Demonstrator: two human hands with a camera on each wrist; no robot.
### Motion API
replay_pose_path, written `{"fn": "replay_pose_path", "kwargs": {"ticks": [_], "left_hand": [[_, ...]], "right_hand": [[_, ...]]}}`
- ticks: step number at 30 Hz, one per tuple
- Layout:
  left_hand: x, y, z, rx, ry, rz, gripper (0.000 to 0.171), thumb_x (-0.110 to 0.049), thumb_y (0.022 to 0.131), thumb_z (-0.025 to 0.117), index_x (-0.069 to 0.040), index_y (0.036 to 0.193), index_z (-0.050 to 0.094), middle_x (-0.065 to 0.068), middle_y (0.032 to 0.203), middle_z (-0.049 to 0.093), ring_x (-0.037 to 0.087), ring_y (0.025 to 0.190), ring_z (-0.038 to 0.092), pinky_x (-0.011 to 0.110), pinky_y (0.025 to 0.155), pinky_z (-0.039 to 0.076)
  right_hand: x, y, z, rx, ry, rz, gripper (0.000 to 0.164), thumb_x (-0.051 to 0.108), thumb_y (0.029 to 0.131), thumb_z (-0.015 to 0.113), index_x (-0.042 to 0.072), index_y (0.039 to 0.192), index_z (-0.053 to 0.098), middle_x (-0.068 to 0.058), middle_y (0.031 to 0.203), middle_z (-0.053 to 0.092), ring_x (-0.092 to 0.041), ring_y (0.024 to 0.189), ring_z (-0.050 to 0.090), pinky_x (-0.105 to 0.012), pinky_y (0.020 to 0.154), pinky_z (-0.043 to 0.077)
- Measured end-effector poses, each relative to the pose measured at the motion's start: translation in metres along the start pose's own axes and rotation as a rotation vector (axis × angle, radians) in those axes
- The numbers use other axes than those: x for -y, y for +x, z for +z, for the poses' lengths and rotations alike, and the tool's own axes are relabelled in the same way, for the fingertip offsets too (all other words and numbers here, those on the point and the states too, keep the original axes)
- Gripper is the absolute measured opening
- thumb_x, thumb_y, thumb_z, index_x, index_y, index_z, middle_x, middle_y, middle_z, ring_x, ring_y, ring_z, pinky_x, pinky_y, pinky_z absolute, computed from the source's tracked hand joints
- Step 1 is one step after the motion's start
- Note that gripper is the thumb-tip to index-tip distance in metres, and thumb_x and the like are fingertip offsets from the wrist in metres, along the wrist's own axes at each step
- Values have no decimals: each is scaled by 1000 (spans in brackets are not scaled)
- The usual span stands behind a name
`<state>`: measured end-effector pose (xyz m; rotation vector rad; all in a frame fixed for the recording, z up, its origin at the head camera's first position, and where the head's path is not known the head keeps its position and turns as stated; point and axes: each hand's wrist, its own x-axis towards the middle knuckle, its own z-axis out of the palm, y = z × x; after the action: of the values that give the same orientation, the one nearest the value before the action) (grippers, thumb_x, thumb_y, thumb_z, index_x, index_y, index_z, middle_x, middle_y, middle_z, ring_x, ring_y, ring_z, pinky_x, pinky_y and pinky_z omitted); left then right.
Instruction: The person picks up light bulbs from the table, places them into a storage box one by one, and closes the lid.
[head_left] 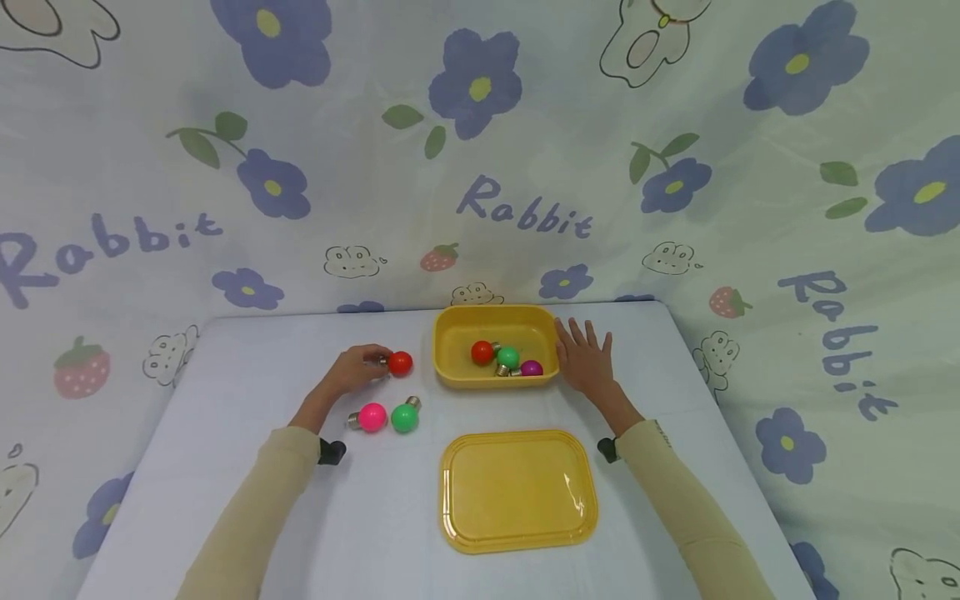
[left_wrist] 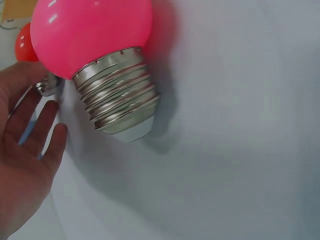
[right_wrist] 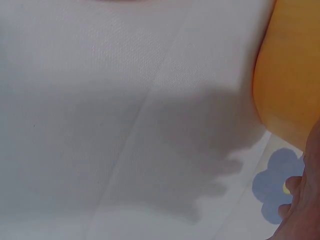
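Observation:
My left hand [head_left: 360, 368] pinches a red light bulb [head_left: 400, 363] near its metal screw base, left of a yellow bin. In the left wrist view, finger and thumb meet at that base while the other fingers are spread. A pink bulb [head_left: 372, 417] and a green bulb [head_left: 405, 418] lie on the table nearer me. With fingers stretched out, my right hand [head_left: 585, 358] rests against the right side of the yellow bin [head_left: 442, 372]. Inside the bin lie a red bulb [head_left: 482, 352], a green bulb [head_left: 507, 357] and a purple bulb [head_left: 532, 367].
In front of the bin lies a flat yellow tray [head_left: 517, 492]. The white table [head_left: 375, 533] ends at the back against a patterned curtain [head_left: 360, 192], which also hangs at both sides.

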<state>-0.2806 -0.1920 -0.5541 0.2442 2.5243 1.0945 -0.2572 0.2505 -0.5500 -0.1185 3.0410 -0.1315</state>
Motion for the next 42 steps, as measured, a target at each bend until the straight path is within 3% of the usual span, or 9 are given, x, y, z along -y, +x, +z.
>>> {"fn": "replay_pose_path", "kwargs": {"ticks": [18,28,36,42], "left_hand": [[8,-5,7,-81,15,11,37,-13,96,65,-3,131,61,21,128,61,42,123,51,56,100,46],[11,-10,7,-159,25,35,38,-14,95,68,-2,131,62,20,126,63,40,120,56,51,97,50],[-2,-9,-2,-216,-4,127,38,-10,95,69,0,130,62,21,127,64,40,116,60,49,92,54],[-24,-6,-2,-228,-50,164,38,-10,95,69,-1,130,62,19,126,64,37,116,62,46,94,53]], "right_hand": [[1,-2,0,8,37,-2,56,37,109,26,21,162,14,-12,164,17,-40,150,6,-69,113,-1],[2,-3,2,-4,31,-3,56,37,110,25,20,161,16,-13,164,17,-40,150,6,-69,113,-3],[1,-3,3,-10,26,-4,56,36,109,29,19,161,17,-13,164,18,-41,150,6,-69,113,-3],[1,-3,3,-13,17,-8,56,36,109,29,19,161,17,-14,164,19,-41,150,7,-70,113,-1]]}}
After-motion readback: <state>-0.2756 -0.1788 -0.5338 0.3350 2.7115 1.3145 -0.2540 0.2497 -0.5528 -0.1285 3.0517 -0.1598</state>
